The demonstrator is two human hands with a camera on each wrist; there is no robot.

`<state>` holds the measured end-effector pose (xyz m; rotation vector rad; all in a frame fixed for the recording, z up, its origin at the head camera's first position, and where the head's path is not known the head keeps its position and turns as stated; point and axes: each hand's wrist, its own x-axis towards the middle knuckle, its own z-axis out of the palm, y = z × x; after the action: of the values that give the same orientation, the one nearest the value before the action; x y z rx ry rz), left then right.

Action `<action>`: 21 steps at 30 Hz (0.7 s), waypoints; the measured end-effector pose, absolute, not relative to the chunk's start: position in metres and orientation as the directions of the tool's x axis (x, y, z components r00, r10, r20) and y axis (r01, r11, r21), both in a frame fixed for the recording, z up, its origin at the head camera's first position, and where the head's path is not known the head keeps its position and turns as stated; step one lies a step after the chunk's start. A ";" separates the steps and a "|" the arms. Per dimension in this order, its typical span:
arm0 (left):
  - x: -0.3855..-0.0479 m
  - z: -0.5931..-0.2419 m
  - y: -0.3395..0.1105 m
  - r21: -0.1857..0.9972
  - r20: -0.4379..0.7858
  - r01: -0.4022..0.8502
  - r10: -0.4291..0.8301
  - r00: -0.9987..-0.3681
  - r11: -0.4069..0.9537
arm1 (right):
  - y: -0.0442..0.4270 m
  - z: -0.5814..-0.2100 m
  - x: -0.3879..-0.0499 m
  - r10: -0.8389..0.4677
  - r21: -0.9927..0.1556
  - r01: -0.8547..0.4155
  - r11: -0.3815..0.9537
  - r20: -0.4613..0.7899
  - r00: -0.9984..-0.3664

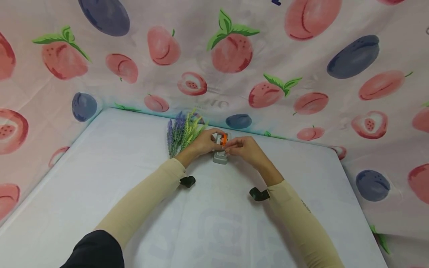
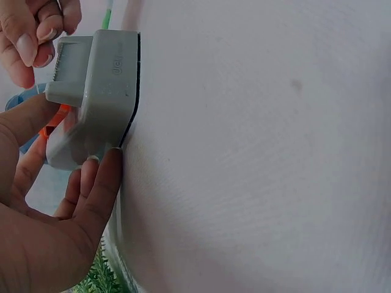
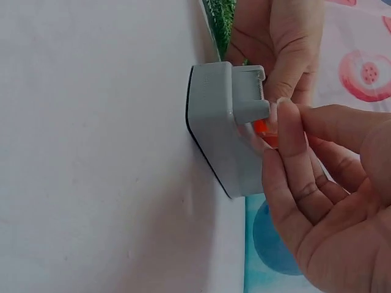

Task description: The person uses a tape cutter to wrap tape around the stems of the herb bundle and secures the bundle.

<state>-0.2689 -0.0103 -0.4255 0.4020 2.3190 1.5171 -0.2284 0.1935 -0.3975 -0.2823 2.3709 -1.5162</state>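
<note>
A grey tape dispenser with an orange roll core stands on the white table, between both hands. My left hand grips it from the left. In the left wrist view, the left fingers lie along the dispenser's side and the thumb reaches to the orange core. On the other side, my right hand pinches with thumb and index finger at the cutter end, where the tape's free end lies; the clear strip itself hardly shows. The right hand's other fingers are bent beside the core.
A bunch of artificial purple and yellow-green flowers lies just left of the dispenser, partly behind the left hand. Close behind stands a fruit-printed cloth backdrop. White cloth covers the table.
</note>
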 end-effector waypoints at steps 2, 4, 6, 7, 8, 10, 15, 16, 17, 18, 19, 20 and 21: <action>-0.269 -0.426 -0.011 0.920 -0.127 0.051 0.419 -0.899 0.388 | 0.194 -0.399 -0.229 -0.326 -0.915 0.026 0.403 -0.170 -0.930; -0.269 -0.426 -0.011 0.922 -0.133 0.044 0.420 -0.898 0.386 | 0.194 -0.401 -0.229 -0.323 -0.919 0.040 0.392 -0.178 -0.930; -0.269 -0.424 -0.012 0.925 -0.144 0.030 0.422 -0.895 0.379 | 0.194 -0.401 -0.228 -0.315 -0.920 0.048 0.390 -0.182 -0.931; -0.268 -0.423 -0.012 0.927 -0.153 0.019 0.422 -0.894 0.375 | 0.194 -0.401 -0.228 -0.313 -0.920 0.049 0.389 -0.182 -0.932; -0.268 -0.422 -0.012 0.929 -0.162 0.007 0.423 -0.892 0.371 | 0.194 -0.402 -0.228 -0.310 -0.918 0.046 0.394 -0.181 -0.933; -0.267 -0.420 -0.013 0.935 -0.183 -0.022 0.425 -0.886 0.355 | 0.194 -0.402 -0.228 -0.305 -0.916 0.046 0.398 -0.180 -0.935; -0.267 -0.417 -0.013 0.946 -0.225 -0.090 0.436 -0.871 0.310 | 0.194 -0.405 -0.228 -0.306 -0.924 0.055 0.377 -0.180 -0.935; -0.267 -0.417 -0.013 0.947 -0.229 -0.097 0.435 -0.871 0.306 | 0.194 -0.405 -0.228 -0.308 -0.927 0.058 0.370 -0.181 -0.934; -0.267 -0.418 -0.012 0.947 -0.230 -0.099 0.432 -0.872 0.305 | 0.194 -0.406 -0.227 -0.310 -0.931 0.064 0.360 -0.184 -0.933; -0.268 -0.418 -0.012 0.946 -0.228 -0.095 0.430 -0.874 0.309 | 0.194 -0.406 -0.227 -0.315 -0.934 0.069 0.351 -0.187 -0.931; -0.268 -0.419 -0.012 0.945 -0.223 -0.088 0.429 -0.875 0.314 | 0.194 -0.406 -0.227 -0.315 -0.937 0.076 0.341 -0.190 -0.930; -0.268 -0.420 -0.011 0.944 -0.218 -0.078 0.428 -0.877 0.322 | 0.194 -0.406 -0.227 -0.314 -0.938 0.082 0.336 -0.193 -0.930; -0.269 -0.420 -0.011 0.942 -0.210 -0.064 0.429 -0.879 0.331 | 0.193 -0.406 -0.226 -0.313 -0.941 0.086 0.329 -0.195 -0.929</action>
<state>-0.2688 -0.0111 -0.4205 0.3211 2.1775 1.5695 -0.2264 0.1934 -0.4065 -0.2020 2.2577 -1.6304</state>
